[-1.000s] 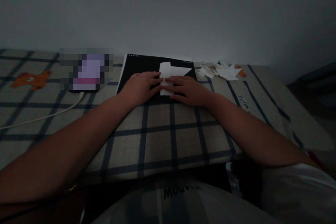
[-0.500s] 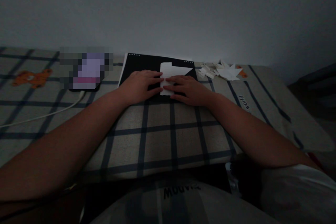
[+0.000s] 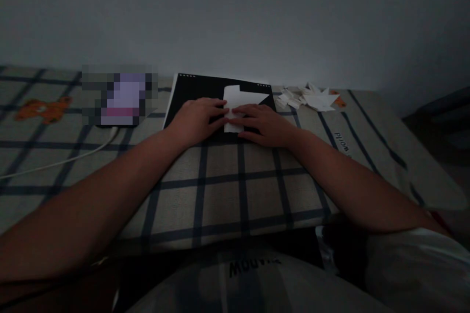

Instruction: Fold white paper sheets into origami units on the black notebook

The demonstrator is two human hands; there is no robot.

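A white folded paper (image 3: pixel 232 97) with a pointed right end lies on a black notebook (image 3: pixel 194 89) with punched holes along its far edge. My left hand (image 3: pixel 197 118) rests over the notebook, its fingertips touching the paper's left edge. From the other side, my right hand (image 3: pixel 267 124) lies on the paper with its fingers spread and pointing left. Both hands are open and flat, the fingertips of one close to those of the other. Part of the paper's near half is hidden under my right fingers.
Left of the notebook lies a phone (image 3: pixel 125 98) with a lit screen and a white cable (image 3: pixel 73 160). Folded white paper pieces (image 3: pixel 317 98) sit at the right. An orange cutout (image 3: pixel 43 109) is at far left on the checked tablecloth (image 3: pixel 223 190). A wall (image 3: pixel 235 19) stands behind.
My left thumb has moved slightly away from me, nearer to the left index finger. The right hand and the paper stay in about the same place.
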